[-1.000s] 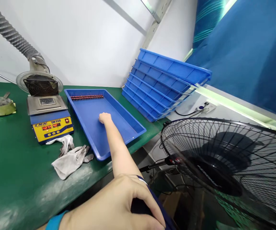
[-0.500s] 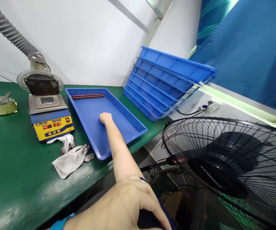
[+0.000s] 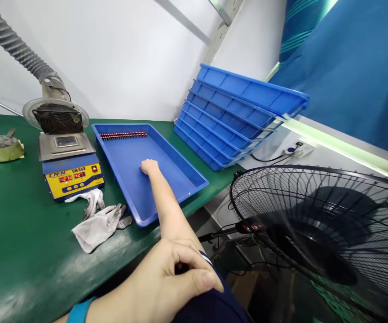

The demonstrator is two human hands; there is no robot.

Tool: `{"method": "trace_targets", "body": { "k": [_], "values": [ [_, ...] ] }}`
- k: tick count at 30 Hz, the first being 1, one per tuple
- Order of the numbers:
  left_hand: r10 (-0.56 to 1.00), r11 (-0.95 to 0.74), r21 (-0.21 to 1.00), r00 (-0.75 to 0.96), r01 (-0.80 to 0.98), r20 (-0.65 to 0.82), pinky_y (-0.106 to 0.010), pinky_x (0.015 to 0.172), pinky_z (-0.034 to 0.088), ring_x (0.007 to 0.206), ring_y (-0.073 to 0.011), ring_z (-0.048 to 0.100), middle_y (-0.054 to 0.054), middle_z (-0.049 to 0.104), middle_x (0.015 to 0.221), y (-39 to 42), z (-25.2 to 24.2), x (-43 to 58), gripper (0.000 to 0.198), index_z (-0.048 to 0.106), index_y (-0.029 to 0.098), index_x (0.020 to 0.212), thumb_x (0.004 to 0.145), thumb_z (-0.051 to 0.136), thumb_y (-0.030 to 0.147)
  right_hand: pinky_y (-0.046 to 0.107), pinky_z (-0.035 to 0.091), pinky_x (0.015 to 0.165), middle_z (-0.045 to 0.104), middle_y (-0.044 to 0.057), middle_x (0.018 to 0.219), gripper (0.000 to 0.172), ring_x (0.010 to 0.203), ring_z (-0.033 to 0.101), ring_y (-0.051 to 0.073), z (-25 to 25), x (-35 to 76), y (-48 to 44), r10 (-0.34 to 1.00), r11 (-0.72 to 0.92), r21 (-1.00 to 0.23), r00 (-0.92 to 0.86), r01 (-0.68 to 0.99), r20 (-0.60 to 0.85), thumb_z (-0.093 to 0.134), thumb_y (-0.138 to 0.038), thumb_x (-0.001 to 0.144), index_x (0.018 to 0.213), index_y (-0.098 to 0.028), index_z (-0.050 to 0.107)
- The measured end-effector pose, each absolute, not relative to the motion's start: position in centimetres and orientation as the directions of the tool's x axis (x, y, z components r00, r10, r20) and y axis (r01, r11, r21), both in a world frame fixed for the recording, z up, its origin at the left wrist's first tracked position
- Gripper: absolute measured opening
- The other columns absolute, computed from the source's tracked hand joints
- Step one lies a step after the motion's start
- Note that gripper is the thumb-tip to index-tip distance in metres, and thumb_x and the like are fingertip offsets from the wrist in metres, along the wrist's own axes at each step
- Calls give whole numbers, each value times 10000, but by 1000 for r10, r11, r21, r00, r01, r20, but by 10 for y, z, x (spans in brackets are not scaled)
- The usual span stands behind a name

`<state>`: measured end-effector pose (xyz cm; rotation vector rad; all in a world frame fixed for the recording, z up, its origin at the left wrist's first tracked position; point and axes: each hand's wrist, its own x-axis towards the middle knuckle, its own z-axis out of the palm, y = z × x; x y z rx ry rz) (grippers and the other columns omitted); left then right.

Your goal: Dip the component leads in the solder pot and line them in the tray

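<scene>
My right hand [image 3: 150,166], curled into a fist, is over the floor of a shallow blue tray [image 3: 177,177]. Whatever its fingers may enclose is hidden. At the tray's far end lies a strip of small red and black parts [image 3: 123,135], away from the fist. Across the lower middle comes my left hand [image 3: 177,273], with a blue band on its wrist. Its thumb and forefinger are bent together beside my right forearm near the sleeve. I cannot make out anything between them, and the other fingers are mostly hidden.
Left of the tray stands a yellow and blue CM 558 heating unit [image 3: 74,179] beneath an extractor hose [image 3: 19,42]. Soiled white gloves [image 3: 96,226] lie before it. Stacked blue trays [image 3: 227,121] lean at the back right. A black fan [image 3: 315,224] stands beside the green table [image 3: 15,237].
My left hand has turned, and its thumb and forefinger have come together. The fist stays in the same place in the tray. The unit's red digits differ, and the view has shifted slightly.
</scene>
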<state>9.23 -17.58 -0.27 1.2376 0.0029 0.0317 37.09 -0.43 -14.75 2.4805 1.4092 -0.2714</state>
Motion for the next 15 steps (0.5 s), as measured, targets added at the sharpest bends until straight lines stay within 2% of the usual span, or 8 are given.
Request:
{"method": "trace_targets", "body": {
  "k": [3, 5, 7, 10, 15],
  "values": [
    [-91, 160, 968, 973, -194, 210, -257, 840, 420, 832, -168, 614, -44, 706, 826, -180, -5, 94, 420, 773, 183, 813, 879, 595, 557, 448, 528, 885, 612, 94, 1215, 319, 1044, 624, 228, -150, 373, -3, 808, -489, 140, 508, 861, -298, 589, -352, 939, 1193, -160, 593],
    [-160, 83, 956, 943, -282, 292, -258, 884, 421, 848, -168, 627, -19, 721, 854, -181, -8, 96, 411, 764, 240, 832, 876, 571, 600, 445, 529, 883, 613, 93, 1214, 316, 1041, 625, 227, -152, 373, -2, 809, -488, 137, 506, 862, -299, 589, -350, 939, 1192, -160, 593],
    [-210, 45, 953, 930, -298, 301, -248, 900, 432, 853, -160, 631, 15, 715, 855, -179, -10, 96, 394, 742, 285, 829, 911, 511, 594, 448, 527, 887, 615, 94, 1212, 317, 1043, 626, 227, -153, 373, -1, 810, -488, 133, 505, 863, -298, 590, -354, 939, 1189, -159, 596],
    [-238, -14, 963, 936, -270, 259, -221, 878, 443, 850, -145, 633, 23, 698, 854, -174, -12, 93, 401, 717, 278, 829, 965, 438, 532, 454, 519, 900, 621, 96, 1212, 321, 1050, 626, 229, -156, 373, -1, 812, -489, 126, 503, 863, -297, 589, -365, 938, 1181, -155, 602],
    [-236, -110, 914, 904, -389, 357, -223, 870, 416, 810, -143, 620, 25, 684, 825, -175, -23, 96, 267, 694, 250, 929, 917, 580, 491, 448, 525, 890, 619, 94, 1208, 314, 1043, 627, 227, -157, 374, -1, 812, -491, 118, 502, 863, -297, 592, -353, 938, 1182, -156, 600]
  ]
}}
